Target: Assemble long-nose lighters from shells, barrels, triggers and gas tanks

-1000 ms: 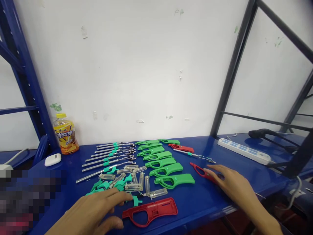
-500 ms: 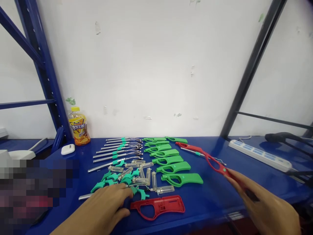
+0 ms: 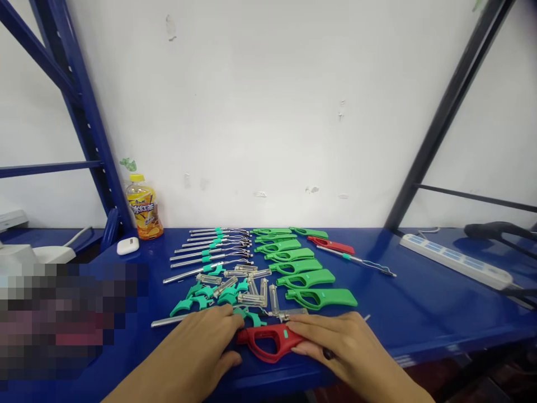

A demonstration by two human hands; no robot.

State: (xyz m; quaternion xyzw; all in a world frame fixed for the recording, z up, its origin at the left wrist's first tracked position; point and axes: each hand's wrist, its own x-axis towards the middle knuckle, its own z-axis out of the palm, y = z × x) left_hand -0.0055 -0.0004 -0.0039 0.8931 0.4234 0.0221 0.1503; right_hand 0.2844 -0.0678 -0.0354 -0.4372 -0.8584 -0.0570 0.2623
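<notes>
While our right grip [image 3: 344, 341] clasps a red casing [image 3: 289, 340], our left grip [image 3: 205, 336] half open beside it, metal rods [image 3: 184, 275] and green casings [image 3: 321, 277] lie unjoined.

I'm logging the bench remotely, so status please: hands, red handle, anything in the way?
Right hand gripping red handle by its wide end. Left hand open at its narrow end. Teal pieces and clear tubes crowded just beyond.

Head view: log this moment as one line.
right hand: holds red casing; left hand: by casing's narrow end, contact unclear; green casings: beyond right hand; metal rods: beyond left hand
</notes>
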